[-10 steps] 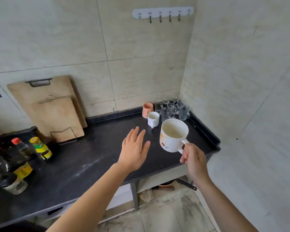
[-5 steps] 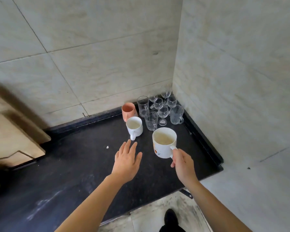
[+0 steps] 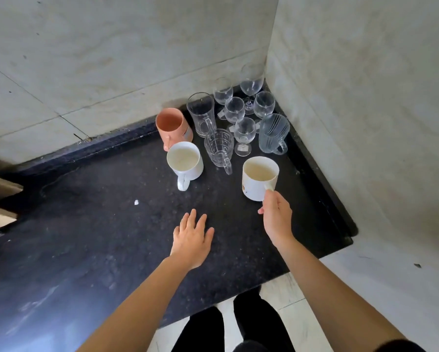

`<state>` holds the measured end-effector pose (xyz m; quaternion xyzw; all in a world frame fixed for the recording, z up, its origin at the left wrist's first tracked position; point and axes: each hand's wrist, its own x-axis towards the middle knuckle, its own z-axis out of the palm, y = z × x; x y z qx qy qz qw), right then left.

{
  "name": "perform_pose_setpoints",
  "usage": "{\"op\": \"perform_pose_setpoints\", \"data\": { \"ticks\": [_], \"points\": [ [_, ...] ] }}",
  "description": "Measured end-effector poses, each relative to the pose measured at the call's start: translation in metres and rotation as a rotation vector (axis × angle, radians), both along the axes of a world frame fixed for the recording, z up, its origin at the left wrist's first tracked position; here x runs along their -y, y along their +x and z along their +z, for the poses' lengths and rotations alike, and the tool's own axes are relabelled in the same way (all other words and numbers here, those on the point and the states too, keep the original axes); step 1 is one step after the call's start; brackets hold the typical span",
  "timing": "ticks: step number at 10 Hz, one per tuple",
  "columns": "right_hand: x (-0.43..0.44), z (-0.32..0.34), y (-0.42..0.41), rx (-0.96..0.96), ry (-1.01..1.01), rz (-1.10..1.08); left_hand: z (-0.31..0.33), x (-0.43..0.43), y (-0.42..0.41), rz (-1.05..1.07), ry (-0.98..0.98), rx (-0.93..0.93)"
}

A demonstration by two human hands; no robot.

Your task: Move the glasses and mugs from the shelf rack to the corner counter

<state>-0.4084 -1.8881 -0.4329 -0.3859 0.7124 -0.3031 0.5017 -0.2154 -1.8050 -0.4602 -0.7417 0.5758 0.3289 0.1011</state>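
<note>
- The right hand [image 3: 276,219], right of centre in the frame, has its grip closed on the handle of a white printed mug [image 3: 257,177]; the mug sits just above the fingers, upright. Whether its base touches the black counter [image 3: 99,224] cannot be told.
- The left hand [image 3: 191,237], at lower centre, is spread wide and flat, holding nothing.
- In the upper-centre corner stand a white mug [image 3: 185,162], a pink cup [image 3: 172,127], glass mugs and stemmed wine glasses [image 3: 243,133].

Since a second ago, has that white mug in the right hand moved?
Yes. The white mug in the right hand has travelled toward the corner, now close beside the ribbed glass mug.
</note>
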Motion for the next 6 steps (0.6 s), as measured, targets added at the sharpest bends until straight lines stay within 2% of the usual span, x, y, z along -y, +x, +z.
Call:
{"op": "perform_pose_setpoints", "data": {
  "ticks": [3, 5, 6],
  "points": [
    [0.009, -0.022, 0.014, 0.004, 0.003, -0.002, -0.005, 0.001, 0.011, -0.102, 0.056, 0.039],
    [0.002, -0.032, 0.01, 0.008, 0.099, -0.008, -0.005, 0.002, 0.013, -0.131, 0.086, 0.053],
    [-0.002, -0.026, 0.004, -0.027, 0.127, 0.073, -0.005, 0.002, 0.013, -0.146, 0.089, 0.061]
  ]
}}
